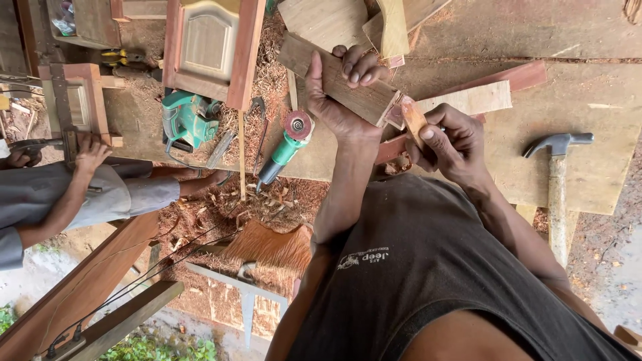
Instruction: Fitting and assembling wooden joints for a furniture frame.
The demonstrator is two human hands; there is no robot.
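Observation:
My left hand (338,100) is shut on a rough brown wooden block (364,97), thumb on its near face and fingers curled over its far edge, holding it tilted above the bench. My right hand (451,144) grips a small tan wooden piece (412,119) with the thumb pressed along it. That piece's tip meets the lower right end of the block. Flat reddish and pale boards (478,97) lie on the plywood bench top (588,100) just behind both hands.
A claw hammer (557,174) lies at the bench's right. Left of my hands sit a green angle grinder (286,144), a green power planer (187,120) and a panelled wooden door (210,47) among shavings. Another person's hand (90,152) rests on a small frame at far left.

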